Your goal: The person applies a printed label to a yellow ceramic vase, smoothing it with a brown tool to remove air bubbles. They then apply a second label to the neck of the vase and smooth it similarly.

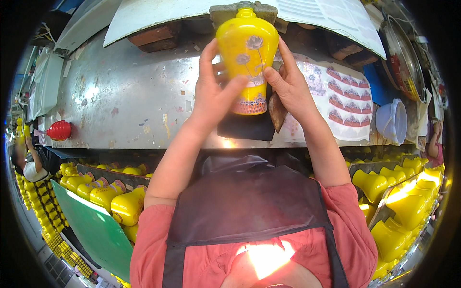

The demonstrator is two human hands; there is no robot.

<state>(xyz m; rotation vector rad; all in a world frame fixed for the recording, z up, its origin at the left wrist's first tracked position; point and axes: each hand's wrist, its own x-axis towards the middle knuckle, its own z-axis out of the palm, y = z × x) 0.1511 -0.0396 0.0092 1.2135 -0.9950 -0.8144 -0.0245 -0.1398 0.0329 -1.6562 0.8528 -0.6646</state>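
Observation:
A glossy yellow vase (230, 45) lies with its neck pointing away from me, against a grey padded support (219, 15). Purple-grey lotus flowers run along its body, and a red and purple patterned band circles its foot. My left hand (217, 89) grips the left side, its thumb lying over the lower body. On the other side my right hand (292, 86) holds the vase, thumb pressed near the lotus stems. A brown leaf-shaped piece (276, 113) sticks out below my right palm; whether that hand holds it I cannot tell. Beneath the foot is a dark pad (245, 130).
Printed transfer sheets (349, 103) and a pale bucket (391, 122) are on the metal table (129, 96) at right. A red ribbed object (59, 130) sits at left. Yellow vases (127, 206) fill racks on both sides, beside a green board (91, 216). Other people appear at both edges.

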